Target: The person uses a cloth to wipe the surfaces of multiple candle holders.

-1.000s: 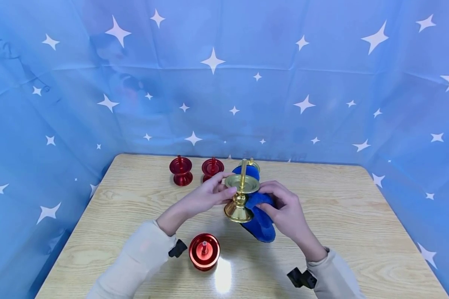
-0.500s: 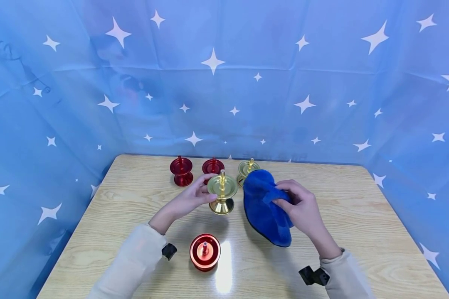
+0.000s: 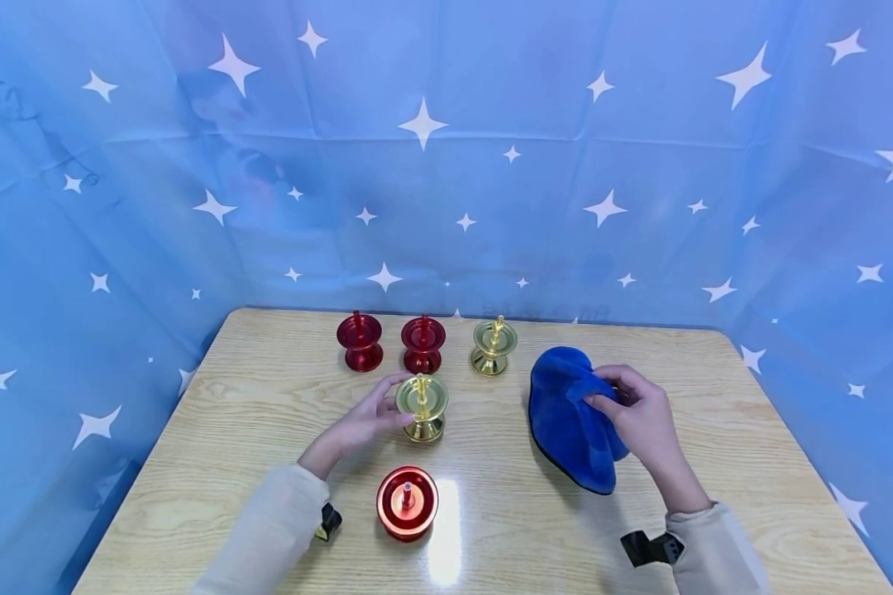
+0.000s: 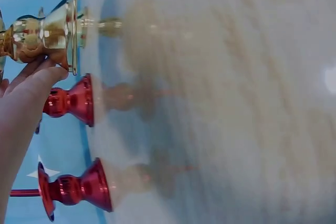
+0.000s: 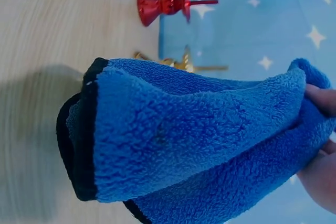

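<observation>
Left hand [image 3: 368,423]: ours, fingers round the near gold candlestick [image 3: 426,408]; not yet released.
Right hand [image 3: 634,405]: ours, pinching the blue cloth [image 3: 567,421], three o'clock from that candlestick, apart.
Two far red candlesticks [image 3: 360,334], far gold candlestick [image 3: 490,361]: between ten and two; seemingly finished.
Front red candlestick [image 3: 408,516]: six o'clock; we judge it remains.

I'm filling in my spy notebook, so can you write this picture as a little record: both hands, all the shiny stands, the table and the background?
Left hand: holds near gold stand
Right hand: pinches blue cloth
Back row, left to right: left red stand, middle red stand, far gold stand
Nearest the person: front red stand
Table: pale, wood-grained
Backdrop: blue, star-patterned
</observation>
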`<state>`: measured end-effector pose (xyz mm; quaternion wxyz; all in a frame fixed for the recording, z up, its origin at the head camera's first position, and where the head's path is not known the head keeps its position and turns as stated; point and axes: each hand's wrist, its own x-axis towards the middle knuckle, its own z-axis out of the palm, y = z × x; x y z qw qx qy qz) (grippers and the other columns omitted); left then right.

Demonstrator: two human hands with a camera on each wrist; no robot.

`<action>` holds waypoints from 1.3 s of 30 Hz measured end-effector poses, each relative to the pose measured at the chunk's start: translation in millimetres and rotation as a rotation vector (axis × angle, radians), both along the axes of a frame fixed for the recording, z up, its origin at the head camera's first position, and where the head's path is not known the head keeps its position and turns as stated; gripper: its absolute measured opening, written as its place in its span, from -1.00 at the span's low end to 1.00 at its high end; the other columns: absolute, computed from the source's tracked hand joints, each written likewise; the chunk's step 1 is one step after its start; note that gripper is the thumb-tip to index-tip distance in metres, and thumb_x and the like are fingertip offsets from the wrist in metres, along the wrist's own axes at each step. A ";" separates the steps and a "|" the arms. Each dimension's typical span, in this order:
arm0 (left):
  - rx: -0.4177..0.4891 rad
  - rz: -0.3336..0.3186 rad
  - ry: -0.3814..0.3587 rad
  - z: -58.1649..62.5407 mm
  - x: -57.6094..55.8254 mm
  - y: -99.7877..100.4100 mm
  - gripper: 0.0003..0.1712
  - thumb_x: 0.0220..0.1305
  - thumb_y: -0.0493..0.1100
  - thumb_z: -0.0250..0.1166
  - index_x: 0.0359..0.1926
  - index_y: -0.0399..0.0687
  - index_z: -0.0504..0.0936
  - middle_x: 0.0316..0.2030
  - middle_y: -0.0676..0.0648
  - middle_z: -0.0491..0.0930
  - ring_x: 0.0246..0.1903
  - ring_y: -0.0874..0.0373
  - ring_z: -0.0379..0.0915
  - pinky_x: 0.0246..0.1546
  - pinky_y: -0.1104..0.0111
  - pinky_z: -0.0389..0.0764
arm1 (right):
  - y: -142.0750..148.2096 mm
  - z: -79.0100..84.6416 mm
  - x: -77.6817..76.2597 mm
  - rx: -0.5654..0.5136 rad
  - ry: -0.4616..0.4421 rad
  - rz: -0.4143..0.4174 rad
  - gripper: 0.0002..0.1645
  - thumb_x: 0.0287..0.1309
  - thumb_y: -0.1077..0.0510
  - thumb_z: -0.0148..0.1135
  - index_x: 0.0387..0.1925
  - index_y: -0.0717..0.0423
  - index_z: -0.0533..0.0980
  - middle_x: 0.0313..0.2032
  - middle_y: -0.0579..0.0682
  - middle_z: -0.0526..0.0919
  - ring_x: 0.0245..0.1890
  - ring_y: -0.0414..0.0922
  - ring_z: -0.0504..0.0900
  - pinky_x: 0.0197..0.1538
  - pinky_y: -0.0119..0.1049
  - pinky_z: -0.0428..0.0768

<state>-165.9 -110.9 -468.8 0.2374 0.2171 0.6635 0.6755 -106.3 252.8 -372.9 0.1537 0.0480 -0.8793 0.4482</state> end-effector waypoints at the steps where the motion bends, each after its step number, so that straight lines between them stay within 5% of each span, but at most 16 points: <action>1: 0.002 -0.004 0.002 -2.3 0.0 -0.2 -0.21 0.23 -0.27 0.18 0.35 -0.19 -0.07 0.06 -0.37 0.39 0.05 -0.05 0.37 0.08 0.18 0.35 | 1.9 -1.9 -0.2 0.005 -0.009 -0.008 -0.73 -0.01 0.40 0.28 -0.19 0.28 0.53 -0.26 -0.04 0.57 -0.30 -0.48 0.50 -0.25 -0.63 0.49; 16: 0.035 -0.034 -0.021 -19.6 -5.1 -4.0 -0.22 0.23 -0.33 0.16 0.35 -0.17 -0.06 0.08 -0.40 0.34 0.03 -0.01 0.38 0.04 0.26 0.41 | 16.5 -16.1 0.1 -0.022 -0.082 -0.048 -0.71 0.02 0.34 0.28 -0.15 0.31 0.52 -0.24 -0.08 0.56 -0.28 -0.49 0.49 -0.21 -0.66 0.46; 22: -0.014 0.027 0.016 -8.6 -18.9 -5.7 -0.28 0.29 -0.31 0.08 0.34 -0.38 -0.08 0.22 -0.41 0.18 0.20 -0.16 0.17 0.15 0.18 0.30 | 17.6 -17.8 0.2 -0.017 -0.089 -0.058 -0.70 0.02 0.33 0.29 -0.15 0.30 0.52 -0.24 -0.09 0.56 -0.29 -0.48 0.48 -0.23 -0.66 0.47; 30: -0.174 0.232 0.035 12.2 -46.9 -2.1 -0.41 0.32 -0.34 0.00 0.28 -0.51 0.02 0.15 -0.47 0.25 0.16 -0.25 0.20 0.15 0.10 0.29 | 17.7 -20.0 0.6 -0.011 -0.104 -0.051 -0.71 0.02 0.32 0.29 -0.16 0.29 0.53 -0.23 0.01 0.56 -0.29 -0.48 0.48 -0.22 -0.65 0.46; 39: -0.145 0.273 -0.041 25.2 -63.6 8.8 -0.45 0.34 -0.40 -0.08 0.27 -0.55 -0.01 0.13 -0.50 0.26 0.15 -0.28 0.20 0.15 0.02 0.26 | 18.0 -22.9 0.2 -0.002 -0.096 -0.037 -0.72 0.00 0.36 0.29 -0.17 0.30 0.53 -0.24 0.06 0.57 -0.30 -0.49 0.48 -0.25 -0.64 0.48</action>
